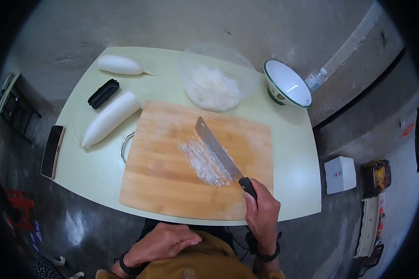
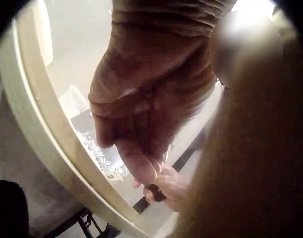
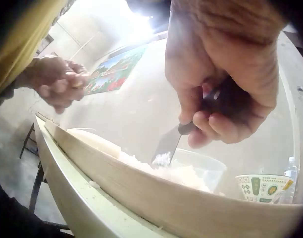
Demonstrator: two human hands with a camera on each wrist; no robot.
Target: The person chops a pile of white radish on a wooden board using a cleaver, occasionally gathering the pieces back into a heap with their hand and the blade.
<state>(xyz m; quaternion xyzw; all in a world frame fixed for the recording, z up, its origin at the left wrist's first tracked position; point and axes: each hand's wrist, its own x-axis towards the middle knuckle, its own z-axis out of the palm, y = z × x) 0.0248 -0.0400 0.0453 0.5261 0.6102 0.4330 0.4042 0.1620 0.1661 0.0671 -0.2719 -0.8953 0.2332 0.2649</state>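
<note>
The right hand point(image 1: 261, 209) grips the black handle point(image 1: 247, 187) of a cleaver point(image 1: 217, 149), whose blade lies along a heap of finely chopped white pieces point(image 1: 205, 162) on the wooden board point(image 1: 163, 186). In the right wrist view, white bits cling to the blade point(image 3: 168, 148) below the gripping hand point(image 3: 223, 79). The left hand point(image 1: 165, 242) holds nothing and hovers at the table's near edge, in front of the body, its fingers loosely bent. Seen from the left wrist, that hand point(image 2: 146, 99) has relaxed, slightly curled fingers.
Behind the board, a clear bowl point(image 1: 214, 79) holds shredded white pieces. A white-and-green bowl point(image 1: 287, 86) and a bottle point(image 1: 315, 79) stand at the right. Leftward lie two white radishes point(image 1: 111, 118), a black object point(image 1: 103, 94) and a phone point(image 1: 53, 151). A metal handle point(image 1: 125, 146) protrudes beside the board.
</note>
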